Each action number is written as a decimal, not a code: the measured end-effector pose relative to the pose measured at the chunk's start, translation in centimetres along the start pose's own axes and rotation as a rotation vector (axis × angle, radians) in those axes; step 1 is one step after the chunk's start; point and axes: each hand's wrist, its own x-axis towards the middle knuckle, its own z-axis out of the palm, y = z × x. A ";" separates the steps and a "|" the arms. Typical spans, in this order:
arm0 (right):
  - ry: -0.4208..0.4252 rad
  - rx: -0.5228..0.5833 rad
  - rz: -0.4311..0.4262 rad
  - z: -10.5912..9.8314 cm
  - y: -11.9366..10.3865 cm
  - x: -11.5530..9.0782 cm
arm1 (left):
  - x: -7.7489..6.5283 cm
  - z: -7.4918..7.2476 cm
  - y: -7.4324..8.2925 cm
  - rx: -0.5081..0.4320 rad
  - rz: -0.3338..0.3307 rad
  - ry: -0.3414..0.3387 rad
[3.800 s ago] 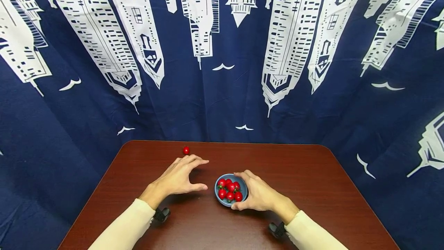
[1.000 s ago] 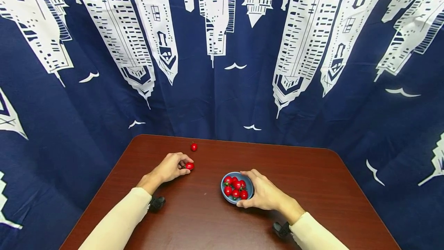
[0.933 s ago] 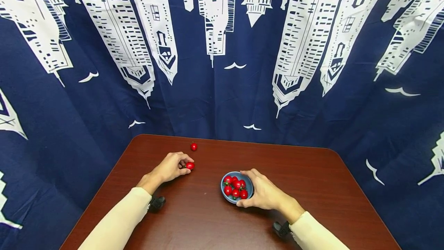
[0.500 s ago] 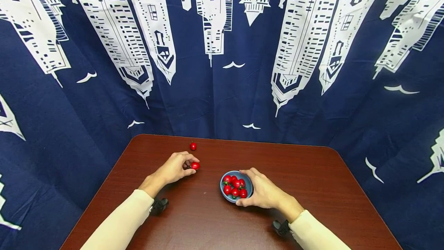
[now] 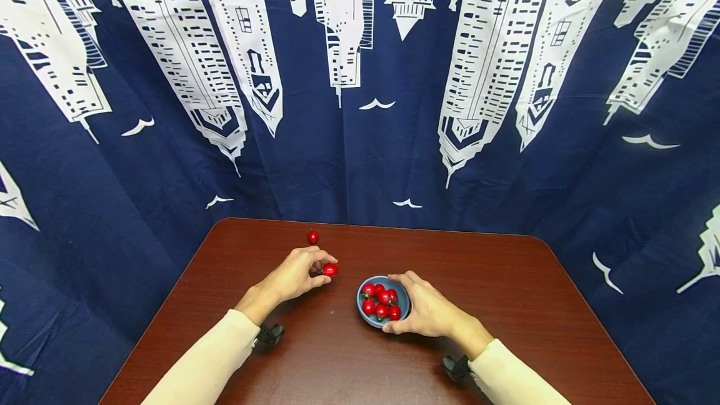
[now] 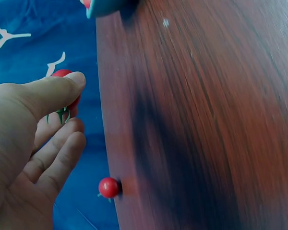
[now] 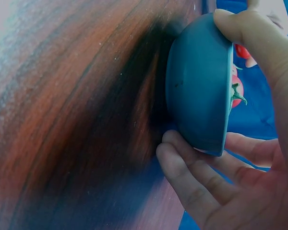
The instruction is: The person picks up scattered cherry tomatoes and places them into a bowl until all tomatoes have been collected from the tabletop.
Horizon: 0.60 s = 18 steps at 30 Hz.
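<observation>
Between thumb and fingertips my left hand (image 5: 291, 277) pinches a cherry tomato (image 5: 330, 270), held just left of the bowl. Its green stem (image 6: 62, 114) shows in the left wrist view, pointing back toward the palm. My right hand (image 5: 425, 310) grips a small blue bowl (image 7: 199, 86) from its right side, thumb at the near rim and fingers at the far rim. Several red cherry tomatoes (image 5: 381, 311) with green stems lie in the bowl. One loose cherry tomato (image 5: 313, 237) sits on the table beyond my left hand.
The brown wooden table (image 5: 478, 274) has rounded far corners. Behind it hangs a dark blue curtain (image 5: 304, 161) printed with white buildings and birds. Each wrist wears a small black device, such as the one on the left wrist (image 5: 272, 334).
My left hand was spread without a tomato at first; it then took a cherry tomato and has carried it right, nearer the bowl. My right hand stays on the bowl.
</observation>
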 end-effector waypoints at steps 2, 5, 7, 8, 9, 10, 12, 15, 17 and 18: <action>0.009 -0.006 -0.012 0.1 0.0 0.0 | 0.1 0.2 0.3 0.000 0.007 -0.004; 0.023 -0.011 -0.032 0.1 0.1 0.0 | 0.4 0.6 1.0 -0.004 0.011 -0.016; 0.027 -0.010 -0.042 0.1 0.1 0.0 | 0.5 0.8 1.3 -0.007 0.010 -0.027; 0.028 -0.009 -0.045 0.1 0.2 0.0 | 0.6 0.9 1.5 -0.008 0.009 -0.030; 0.027 -0.007 -0.047 0.1 0.2 0.0 | 0.6 0.9 1.8 -0.010 0.006 -0.033; 0.027 -0.005 -0.049 0.1 0.2 0.0 | 0.7 0.9 2.0 -0.010 0.008 -0.034; 0.030 -0.004 -0.053 0.2 0.3 0.0 | 0.9 1.0 2.3 -0.011 0.018 -0.032; 0.033 -0.006 -0.053 0.2 0.3 0.0 | 1.2 1.3 2.7 -0.011 0.032 -0.025; 0.034 -0.005 -0.049 0.2 0.2 0.1 | 1.5 1.6 3.0 -0.011 0.041 -0.023; 0.033 -0.005 -0.046 0.2 0.2 0.1 | 1.6 1.7 3.1 -0.008 0.045 -0.022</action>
